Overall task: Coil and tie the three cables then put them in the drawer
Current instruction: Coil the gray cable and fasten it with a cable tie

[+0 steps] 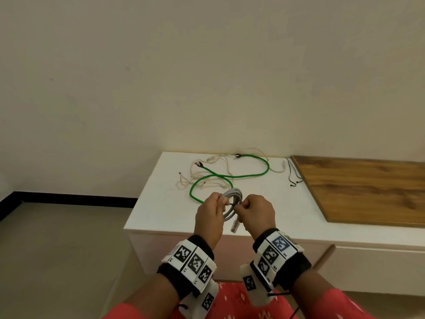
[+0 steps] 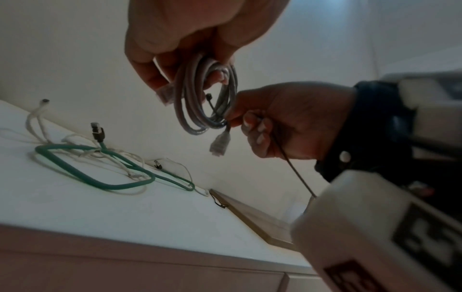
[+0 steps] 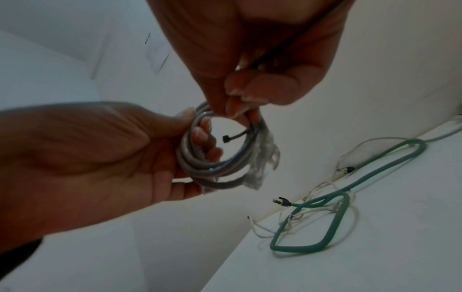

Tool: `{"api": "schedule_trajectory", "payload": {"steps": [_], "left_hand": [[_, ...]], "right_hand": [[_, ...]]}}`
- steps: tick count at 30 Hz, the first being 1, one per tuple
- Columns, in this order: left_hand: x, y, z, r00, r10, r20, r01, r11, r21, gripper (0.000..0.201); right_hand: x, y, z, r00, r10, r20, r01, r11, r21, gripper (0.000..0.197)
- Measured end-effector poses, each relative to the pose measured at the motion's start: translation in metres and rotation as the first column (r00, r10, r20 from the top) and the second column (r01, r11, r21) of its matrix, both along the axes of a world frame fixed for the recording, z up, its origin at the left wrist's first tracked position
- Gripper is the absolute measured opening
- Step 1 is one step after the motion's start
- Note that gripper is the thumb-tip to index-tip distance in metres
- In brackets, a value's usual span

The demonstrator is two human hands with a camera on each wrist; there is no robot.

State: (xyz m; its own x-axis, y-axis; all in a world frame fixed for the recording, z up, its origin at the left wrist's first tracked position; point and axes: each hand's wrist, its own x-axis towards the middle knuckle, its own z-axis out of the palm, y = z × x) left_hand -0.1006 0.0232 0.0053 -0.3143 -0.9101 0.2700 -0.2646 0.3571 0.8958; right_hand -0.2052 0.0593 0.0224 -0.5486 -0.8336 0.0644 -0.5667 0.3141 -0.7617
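A grey cable [image 1: 232, 196] is wound into a small coil and held above the front of the white cabinet top [image 1: 165, 203]. My left hand [image 1: 220, 201] grips the coil's left side, with its fingers through the loop [image 3: 202, 138]. My right hand [image 1: 242, 207] pinches a thin black cable tie [image 2: 287, 156] against the coil's right side [image 2: 225, 118]. The tie's head [image 3: 227, 139] pokes into the loop. One clear plug [image 2: 219, 145] hangs below the coil. A green cable [image 1: 230, 176] and a cream cable [image 1: 204, 179] lie loose and tangled on the cabinet top.
Two more black ties [image 1: 292, 173] lie at the right of the white top, beside a wooden board [image 1: 368, 189]. The wall stands right behind the cables. Cabinet fronts [image 1: 368, 268] run below the top's edge. Grey floor [image 1: 57, 249] lies to the left.
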Motion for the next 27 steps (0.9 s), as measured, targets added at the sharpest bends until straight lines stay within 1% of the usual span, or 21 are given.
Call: {"api": "schedule_trajectory", "payload": {"steps": [3, 5, 6, 8, 10, 12, 14, 17, 22, 24, 27], "left_hand": [[-0.002, 0.006, -0.001, 0.999, 0.015, 0.028, -0.014, 0.999, -0.050, 0.021], [-0.003, 0.009, -0.002, 0.999, 0.017, 0.036, -0.015, 0.998, -0.055, 0.021], [-0.003, 0.011, -0.002, 0.999, 0.016, 0.038, -0.014, 0.999, -0.053, 0.022], [-0.003, 0.013, -0.002, 0.999, 0.021, 0.035, -0.019, 0.999, -0.046, 0.021], [-0.001, 0.013, -0.003, 0.999, 0.033, 0.026, -0.032, 0.999, -0.038, 0.020], [0.002, 0.012, -0.003, 0.999, 0.046, 0.014, -0.046, 0.998, -0.034, 0.021], [0.005, 0.011, -0.004, 0.998, 0.056, 0.004, -0.056, 0.998, -0.035, 0.022], [0.006, 0.011, -0.003, 0.997, 0.071, -0.012, -0.072, 0.997, -0.036, 0.021], [0.007, 0.013, -0.002, 0.996, 0.078, -0.052, -0.080, 0.996, -0.039, 0.021], [0.009, 0.012, -0.001, 0.995, 0.083, -0.062, -0.086, 0.995, -0.042, 0.022], [0.011, 0.011, 0.000, 0.995, 0.064, -0.078, -0.066, 0.998, -0.019, 0.024]], "right_hand": [[0.007, 0.002, -0.001, 0.997, -0.067, 0.047, 0.067, 0.998, -0.009, 0.026], [0.012, 0.002, -0.002, 0.987, -0.099, 0.129, 0.104, 0.994, -0.036, 0.025], [0.015, 0.003, -0.002, 0.975, -0.111, 0.194, 0.126, 0.990, -0.066, 0.025], [0.020, 0.006, -0.001, 0.920, -0.103, 0.379, 0.166, 0.976, -0.139, 0.023], [0.023, 0.011, 0.000, 0.831, -0.044, 0.554, 0.177, 0.966, -0.189, 0.022], [0.025, 0.015, 0.003, 0.760, 0.030, 0.650, 0.154, 0.962, -0.224, 0.019], [0.027, 0.019, 0.005, 0.731, 0.094, 0.676, 0.112, 0.960, -0.255, 0.017], [0.027, 0.022, 0.003, 0.714, 0.150, 0.684, 0.057, 0.961, -0.270, 0.017], [0.026, 0.025, -0.002, 0.701, 0.133, 0.700, 0.075, 0.963, -0.259, 0.019], [0.027, 0.026, -0.002, 0.699, 0.139, 0.702, 0.064, 0.965, -0.255, 0.024], [0.027, 0.028, -0.001, 0.698, 0.156, 0.699, 0.042, 0.966, -0.257, 0.025]]}}
